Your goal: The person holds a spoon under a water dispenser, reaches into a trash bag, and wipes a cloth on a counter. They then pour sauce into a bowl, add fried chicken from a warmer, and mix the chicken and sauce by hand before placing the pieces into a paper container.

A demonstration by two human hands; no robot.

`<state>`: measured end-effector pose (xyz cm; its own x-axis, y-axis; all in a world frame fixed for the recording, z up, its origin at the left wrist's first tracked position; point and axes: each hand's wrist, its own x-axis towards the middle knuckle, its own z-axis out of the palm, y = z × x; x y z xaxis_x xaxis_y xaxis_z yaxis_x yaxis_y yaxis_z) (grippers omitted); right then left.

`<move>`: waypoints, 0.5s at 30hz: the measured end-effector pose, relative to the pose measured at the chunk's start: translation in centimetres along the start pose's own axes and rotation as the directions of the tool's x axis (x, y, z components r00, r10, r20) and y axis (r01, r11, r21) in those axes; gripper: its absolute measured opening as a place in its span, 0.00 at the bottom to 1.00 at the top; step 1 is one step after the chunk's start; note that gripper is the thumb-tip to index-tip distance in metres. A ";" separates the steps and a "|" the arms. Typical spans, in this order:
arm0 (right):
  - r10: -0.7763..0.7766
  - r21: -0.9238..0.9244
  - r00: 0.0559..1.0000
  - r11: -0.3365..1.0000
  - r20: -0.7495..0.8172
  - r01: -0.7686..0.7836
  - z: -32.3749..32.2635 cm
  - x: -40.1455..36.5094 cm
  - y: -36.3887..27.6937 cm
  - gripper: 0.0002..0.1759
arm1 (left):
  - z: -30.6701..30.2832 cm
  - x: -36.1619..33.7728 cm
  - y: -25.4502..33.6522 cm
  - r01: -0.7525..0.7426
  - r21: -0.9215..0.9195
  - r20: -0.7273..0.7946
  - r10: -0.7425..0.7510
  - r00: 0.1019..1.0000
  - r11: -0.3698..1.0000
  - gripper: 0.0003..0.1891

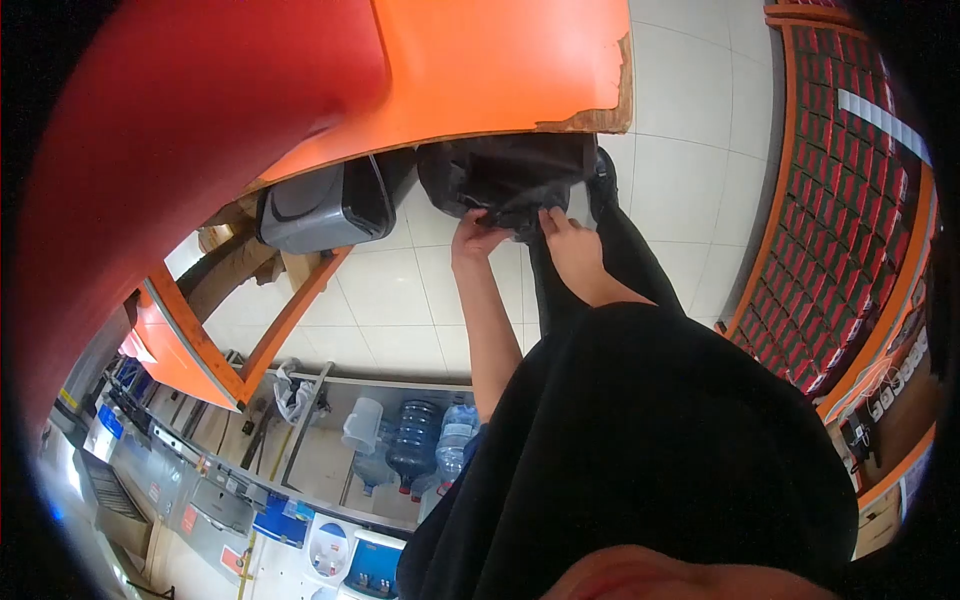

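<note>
A black plastic bag (510, 175) bulges out below the edge of the orange tabletop, its upper part hidden by the tabletop. My left hand (480, 238) has its fingers closed on the bag's lower left edge. Close by on the right, my right hand (570, 245) pinches the bag's lower right edge. The two hands are a short distance apart with dark folds of plastic between them. Left of the bag, a grey bin (325, 207) sits under the tabletop, apart from my hands.
The orange tabletop (490, 70) has a chipped corner. An orange-edged frame (245, 370) stands at lower left. Large water bottles (415, 440) stand on a grey shelf behind. Racks of red packs (830, 210) line the right side. Pale floor tiles (690, 180) show between.
</note>
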<state>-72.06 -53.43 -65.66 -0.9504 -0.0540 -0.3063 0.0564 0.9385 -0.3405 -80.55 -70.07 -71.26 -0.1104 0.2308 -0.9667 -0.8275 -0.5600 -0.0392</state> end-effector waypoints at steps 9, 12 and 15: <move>0.124 0.061 0.959 0.992 -0.255 -0.112 -0.5 0.3 0.9 0.26 | 0.4 -3.3 0.1 -0.157 0.987 0.045 0.896 0.441 0.027 0.24; 0.302 0.079 0.946 0.952 -0.121 -0.294 2.7 0.1 3.5 0.26 | -0.6 -10.2 -2.3 -0.422 0.861 0.331 0.943 0.040 -0.284 0.23; 0.475 0.834 0.866 0.407 0.156 -0.373 -1.4 -3.5 4.3 0.19 | -6.4 -15.7 -5.8 -0.622 0.307 0.273 0.559 0.783 0.720 0.28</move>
<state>-68.98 -48.74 -64.77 -0.7491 0.3455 -0.5653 0.6323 0.1182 -0.7657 -70.50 -75.58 -57.47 -0.6994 0.0845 -0.7097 -0.6966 -0.3027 0.6505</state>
